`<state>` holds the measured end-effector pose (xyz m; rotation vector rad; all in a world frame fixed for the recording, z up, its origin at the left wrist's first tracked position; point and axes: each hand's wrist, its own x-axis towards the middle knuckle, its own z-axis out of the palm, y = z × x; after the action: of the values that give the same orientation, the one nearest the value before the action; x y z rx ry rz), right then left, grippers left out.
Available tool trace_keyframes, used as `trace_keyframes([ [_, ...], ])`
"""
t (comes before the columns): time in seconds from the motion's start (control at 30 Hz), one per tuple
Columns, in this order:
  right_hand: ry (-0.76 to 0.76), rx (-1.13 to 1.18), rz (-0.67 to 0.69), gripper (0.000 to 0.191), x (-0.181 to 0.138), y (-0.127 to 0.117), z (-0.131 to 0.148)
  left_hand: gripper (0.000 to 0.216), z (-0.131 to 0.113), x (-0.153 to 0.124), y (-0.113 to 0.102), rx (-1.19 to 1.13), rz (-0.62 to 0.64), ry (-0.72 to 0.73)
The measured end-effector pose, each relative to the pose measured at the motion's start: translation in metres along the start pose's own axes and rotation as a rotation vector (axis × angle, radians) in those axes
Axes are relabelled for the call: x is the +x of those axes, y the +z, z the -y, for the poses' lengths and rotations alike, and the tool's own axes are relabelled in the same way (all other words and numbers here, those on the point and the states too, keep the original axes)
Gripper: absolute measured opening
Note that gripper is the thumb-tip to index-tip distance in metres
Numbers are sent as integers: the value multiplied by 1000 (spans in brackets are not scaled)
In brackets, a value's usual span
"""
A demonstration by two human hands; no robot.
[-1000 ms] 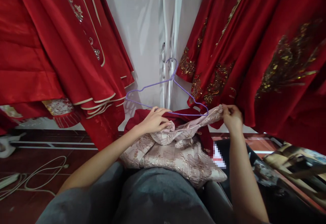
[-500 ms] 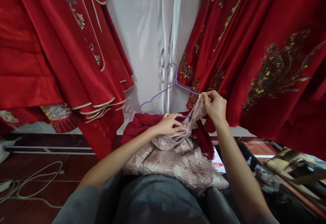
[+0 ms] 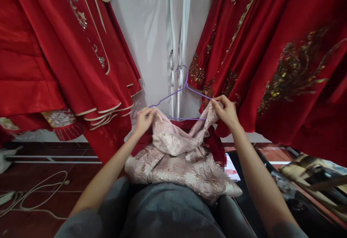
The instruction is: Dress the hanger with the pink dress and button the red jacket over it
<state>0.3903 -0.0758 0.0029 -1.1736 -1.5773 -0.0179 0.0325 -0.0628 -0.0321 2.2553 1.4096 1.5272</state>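
A pale pink brocade garment (image 3: 179,158) lies bunched on my lap, over a dark red cloth (image 3: 217,144). My left hand (image 3: 144,119) pinches the garment's upper left edge and lifts it. My right hand (image 3: 226,111) grips the garment's upper right edge, close to the right arm of a purple wire hanger (image 3: 181,91). The hanger stands just behind the raised cloth, its hook pointing up in front of a white door.
Red embroidered robes (image 3: 62,57) hang at the left, and more red robes (image 3: 273,61) at the right. A white cable (image 3: 40,191) lies on the dark red floor at the lower left. Dark and patterned things (image 3: 311,180) are piled at the lower right.
My left hand has lifted off the lap and raised the left edge of the pink garment. The right hand has stayed up near the hanger, so the cloth now spans between both hands.
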Motion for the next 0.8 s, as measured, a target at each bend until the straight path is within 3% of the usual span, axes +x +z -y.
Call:
trace_keyframes([
  [0.07, 1, 9, -3, 32, 1, 0, -1, 41, 29, -3, -24, 132, -120, -149],
  [0.17, 6, 3, 2, 32, 2, 2, -2, 46, 61, -11, -43, 231, -30, -280],
  [0.27, 9, 1, 7, 32, 1, 3, -3, 48, 79, -15, -43, 191, 53, -326],
  [0.37, -6, 7, 6, 31, 1, 2, -2, 50, 85, -14, -37, 107, 29, -326],
  [0.5, -27, -12, -8, 32, 1, 0, -1, 50, 78, -8, -36, 30, -14, -325],
  [0.63, 2, 16, 22, 32, 1, 1, -4, 51, 51, 13, -33, -127, -32, -232],
  [0.8, 32, 103, 63, 29, 1, 4, -11, 51, -6, 55, -25, -149, 215, -32],
])
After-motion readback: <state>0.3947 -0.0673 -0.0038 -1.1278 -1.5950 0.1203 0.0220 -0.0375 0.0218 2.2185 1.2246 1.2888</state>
